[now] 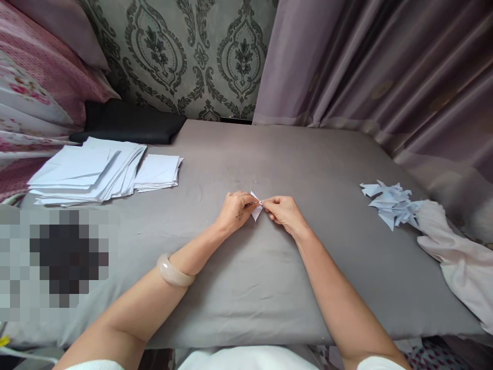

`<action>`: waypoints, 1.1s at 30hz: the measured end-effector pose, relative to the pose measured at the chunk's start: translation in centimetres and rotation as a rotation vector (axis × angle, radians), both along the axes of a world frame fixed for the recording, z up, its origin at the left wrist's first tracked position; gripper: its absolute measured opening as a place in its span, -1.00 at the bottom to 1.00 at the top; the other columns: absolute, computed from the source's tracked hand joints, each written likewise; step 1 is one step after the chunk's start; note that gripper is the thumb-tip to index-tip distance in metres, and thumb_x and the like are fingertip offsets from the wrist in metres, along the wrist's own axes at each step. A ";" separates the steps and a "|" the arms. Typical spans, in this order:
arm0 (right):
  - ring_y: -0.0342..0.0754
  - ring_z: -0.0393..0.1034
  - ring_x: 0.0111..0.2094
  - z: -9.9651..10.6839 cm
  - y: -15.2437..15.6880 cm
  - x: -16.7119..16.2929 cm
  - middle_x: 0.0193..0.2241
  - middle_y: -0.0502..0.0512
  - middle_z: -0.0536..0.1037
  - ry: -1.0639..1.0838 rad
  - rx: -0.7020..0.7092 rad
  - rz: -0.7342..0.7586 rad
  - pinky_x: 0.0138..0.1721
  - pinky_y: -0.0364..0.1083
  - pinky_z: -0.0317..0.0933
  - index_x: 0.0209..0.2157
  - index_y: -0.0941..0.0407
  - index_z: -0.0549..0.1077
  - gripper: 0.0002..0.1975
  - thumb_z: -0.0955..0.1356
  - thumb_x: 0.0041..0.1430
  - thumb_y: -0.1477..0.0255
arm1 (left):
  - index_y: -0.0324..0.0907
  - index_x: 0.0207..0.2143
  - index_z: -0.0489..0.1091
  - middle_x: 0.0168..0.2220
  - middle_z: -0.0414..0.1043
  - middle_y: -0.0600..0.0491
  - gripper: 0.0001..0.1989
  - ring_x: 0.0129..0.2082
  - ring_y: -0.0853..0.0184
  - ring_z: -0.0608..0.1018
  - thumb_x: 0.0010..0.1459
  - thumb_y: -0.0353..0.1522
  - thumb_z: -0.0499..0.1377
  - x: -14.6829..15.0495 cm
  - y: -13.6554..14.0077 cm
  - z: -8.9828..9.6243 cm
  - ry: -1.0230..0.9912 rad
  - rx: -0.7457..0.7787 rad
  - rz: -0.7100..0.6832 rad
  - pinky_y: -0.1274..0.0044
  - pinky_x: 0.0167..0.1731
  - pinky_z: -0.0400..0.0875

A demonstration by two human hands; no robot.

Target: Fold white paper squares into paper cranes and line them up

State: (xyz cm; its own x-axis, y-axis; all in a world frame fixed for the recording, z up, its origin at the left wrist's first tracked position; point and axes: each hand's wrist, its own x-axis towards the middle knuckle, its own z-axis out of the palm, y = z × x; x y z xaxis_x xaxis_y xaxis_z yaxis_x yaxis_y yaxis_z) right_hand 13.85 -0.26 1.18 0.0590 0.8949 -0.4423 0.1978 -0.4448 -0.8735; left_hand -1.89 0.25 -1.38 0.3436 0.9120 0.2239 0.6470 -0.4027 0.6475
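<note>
Paper, white, one small folded piece (256,213): held between the two hands just above the tabletop (246,293), near its middle, pointed ends showing above and below the fingertips; exact fold hidden by the fingers.

Left hand (235,211): thumb and fingers pinching the piece from its left side. Bracelet (175,271), pale, thick, round, on the forearm above the wrist.

Right hand (284,211): thumb and forefinger pinching the piece from its right side, remaining fingers curled under; fingertips of both hands close together.

Tabletop: draped in grey cloth, lightly creased.

Left end: stack of larger white sheets (88,172), edges uneven; just beside it on the right, stack of smaller white sheets (158,170); behind the larger stack, black flat item (131,122).

Right end: heap of folded white pieces (393,203), pointed, overlapping; next to it, pale crumpled cloth (454,257).

Behind: grey wall (200,56), dark ornamental pattern; mauve curtain (308,67), hanging in folds. Far left: pink floral fabric (29,97).
</note>
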 end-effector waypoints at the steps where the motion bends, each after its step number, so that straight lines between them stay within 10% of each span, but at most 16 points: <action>1: -0.32 -0.06 -0.80 -0.1 0.0 0.0 -0.82 -0.17 0.21 -0.002 0.005 0.000 -0.77 -0.25 -0.27 -0.61 0.14 0.35 -0.84 0.40 -0.10 0.40 | -0.11 -0.34 0.52 -0.26 0.58 0.06 -0.83 -0.25 0.29 0.52 0.21 -0.34 0.12 0.0 0.0 0.0 0.000 0.001 -0.001 0.45 -0.17 0.23; 10: -0.29 -0.01 -0.76 -0.7 -0.1 0.5 -0.76 -0.15 0.22 -0.007 0.043 0.012 -0.74 -0.23 -0.19 -0.52 0.14 0.40 -0.85 0.37 -0.06 0.35 | -0.11 -0.38 0.54 -0.27 0.58 0.06 -0.82 -0.26 0.31 0.55 0.15 -0.44 0.13 0.4 -0.1 0.4 0.008 0.007 0.035 0.48 -0.19 0.25; 26: -0.14 0.31 -0.40 -1.9 -0.7 0.9 -0.28 0.04 0.42 -0.591 0.723 0.363 -0.32 -0.14 0.17 -0.30 0.08 0.40 -0.87 0.22 0.20 0.46 | -0.15 -0.29 0.45 -0.26 0.49 0.01 -0.86 -0.19 0.22 0.45 0.08 -0.31 0.21 0.2 -0.4 0.7 0.035 -0.040 0.112 0.41 -0.16 0.22; 33: -0.11 0.38 -0.30 -2.2 -0.6 1.3 -0.21 0.10 0.45 -0.532 0.791 0.148 -0.21 -0.13 0.22 -0.16 0.11 0.40 -0.78 0.19 0.21 0.50 | -0.17 -0.44 0.44 -0.25 0.45 0.00 -0.92 -0.19 0.22 0.41 0.08 -0.37 0.19 0.0 0.0 0.0 0.064 -0.026 0.208 0.39 -0.13 0.25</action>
